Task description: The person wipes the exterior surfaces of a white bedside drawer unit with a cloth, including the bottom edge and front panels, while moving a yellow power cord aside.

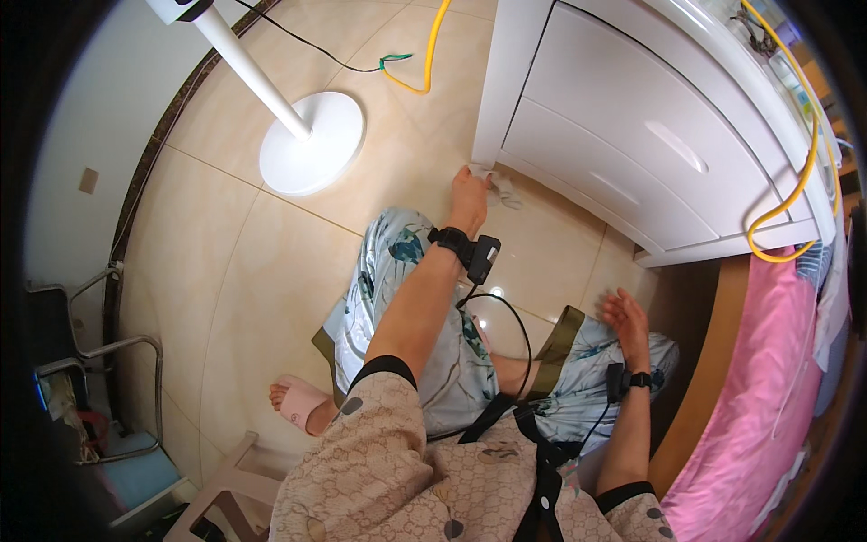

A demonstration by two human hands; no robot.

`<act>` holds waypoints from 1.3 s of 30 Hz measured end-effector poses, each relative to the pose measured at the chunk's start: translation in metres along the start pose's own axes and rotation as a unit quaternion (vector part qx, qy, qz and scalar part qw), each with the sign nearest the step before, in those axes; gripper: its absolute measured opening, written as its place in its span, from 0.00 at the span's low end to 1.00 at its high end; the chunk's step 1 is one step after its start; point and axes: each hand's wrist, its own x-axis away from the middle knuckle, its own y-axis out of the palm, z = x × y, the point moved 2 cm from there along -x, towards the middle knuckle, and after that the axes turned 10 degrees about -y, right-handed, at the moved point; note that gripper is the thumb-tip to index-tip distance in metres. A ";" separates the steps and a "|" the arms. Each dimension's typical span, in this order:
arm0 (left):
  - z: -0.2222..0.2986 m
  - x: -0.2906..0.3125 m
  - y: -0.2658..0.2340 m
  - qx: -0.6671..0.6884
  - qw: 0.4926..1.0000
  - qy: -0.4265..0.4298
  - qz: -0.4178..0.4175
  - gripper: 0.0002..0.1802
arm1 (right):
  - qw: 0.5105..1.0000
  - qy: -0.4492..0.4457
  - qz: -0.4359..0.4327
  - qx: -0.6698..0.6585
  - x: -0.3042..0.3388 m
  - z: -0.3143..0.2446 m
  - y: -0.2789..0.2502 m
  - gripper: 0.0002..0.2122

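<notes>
My left hand [470, 194] reaches forward and down to the tiled floor and grips a crumpled white cloth [499, 186] pressed against the bottom corner of a white drawer cabinet [632, 135]. A black wrist device [465, 248] with a cable sits on that forearm. My right hand [626, 316] hovers with its fingers spread above my right knee, holding nothing, close to the wooden bed edge [713, 352]. I sit low, in floral trousers.
A white fan stand with a round base [312, 140] rests on the tiles to the left. A yellow cable [429, 54] runs over the floor and over the cabinet. Pink bedding [768, 388] lies at right. A metal rack [99, 361] and a stool [226, 488] are at lower left.
</notes>
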 end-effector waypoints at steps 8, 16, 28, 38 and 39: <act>-0.018 0.052 0.055 0.065 0.977 -0.188 -0.080 0.20 | 1.000 0.004 0.012 0.007 0.003 0.000 -0.001 0.22; 0.048 0.004 0.010 0.092 0.992 0.065 0.049 0.21 | 1.000 -0.005 0.001 0.007 0.001 -0.004 -0.001 0.23; -0.002 -0.039 -0.037 -0.181 0.983 0.013 0.004 0.25 | 1.000 0.011 -0.020 0.018 -0.007 -0.002 0.011 0.23; 0.074 0.008 0.031 -0.282 0.936 0.204 0.059 0.24 | 0.998 0.035 0.024 0.037 -0.001 0.000 -0.005 0.22; 0.097 0.014 0.045 -0.244 0.939 0.238 0.053 0.23 | 0.999 0.023 0.019 0.039 -0.007 -0.001 -0.004 0.22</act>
